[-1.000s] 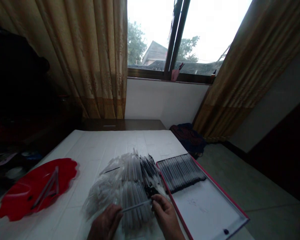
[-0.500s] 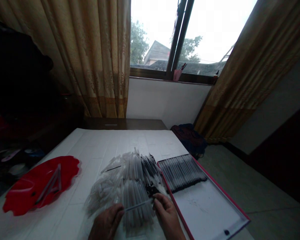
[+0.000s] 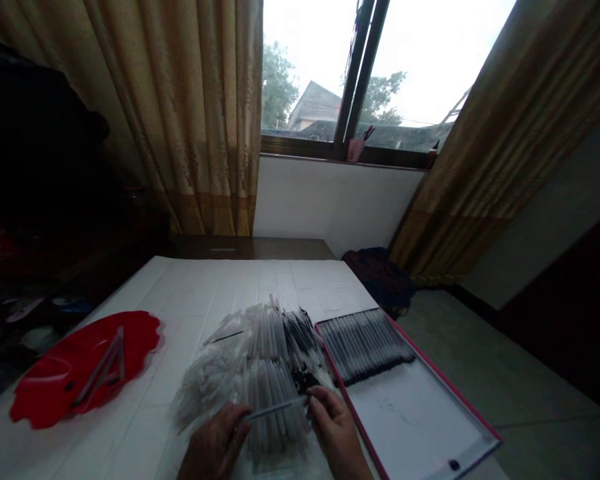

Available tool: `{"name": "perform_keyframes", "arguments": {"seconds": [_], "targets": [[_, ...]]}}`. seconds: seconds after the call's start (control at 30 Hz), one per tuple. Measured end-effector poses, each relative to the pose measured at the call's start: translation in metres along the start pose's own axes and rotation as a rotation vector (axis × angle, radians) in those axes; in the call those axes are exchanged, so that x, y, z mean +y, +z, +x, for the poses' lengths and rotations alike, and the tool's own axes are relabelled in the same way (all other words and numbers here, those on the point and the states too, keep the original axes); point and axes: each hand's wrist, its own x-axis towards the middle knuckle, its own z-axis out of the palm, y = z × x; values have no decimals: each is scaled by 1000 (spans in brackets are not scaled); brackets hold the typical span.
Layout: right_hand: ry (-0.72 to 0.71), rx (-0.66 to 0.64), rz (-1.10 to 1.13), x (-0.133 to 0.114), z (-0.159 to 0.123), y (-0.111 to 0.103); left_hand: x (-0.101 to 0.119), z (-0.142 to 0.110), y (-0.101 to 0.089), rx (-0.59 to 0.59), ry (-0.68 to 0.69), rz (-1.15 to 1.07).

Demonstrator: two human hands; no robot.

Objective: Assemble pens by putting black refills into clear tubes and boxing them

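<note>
I'm pinching a slim clear pen (image 3: 275, 409) between my right fingers (image 3: 319, 400), my left hand (image 3: 215, 443) is hovering at its other end with its fingers too hidden to tell, the big heap of pens (image 3: 265, 353) is lying beneath them, and only one neat row of pens (image 3: 365, 347) is sitting on the red-edged white board (image 3: 420, 427).

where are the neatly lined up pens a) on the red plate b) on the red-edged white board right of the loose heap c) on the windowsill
b, the lined-up pens lie side by side at the far end of the red-edged white board, just right of the loose heap
</note>
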Motion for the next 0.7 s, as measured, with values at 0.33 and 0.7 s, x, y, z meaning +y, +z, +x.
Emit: {"name": "perform_keyframes", "arguments": {"seconds": [0.33, 0.7], "targets": [[16, -9, 14, 1, 1, 0, -3, -2, 2, -46, -40, -8], [4, -15, 38, 3, 2, 0, -4, -1, 2, -7, -15, 14]]}}
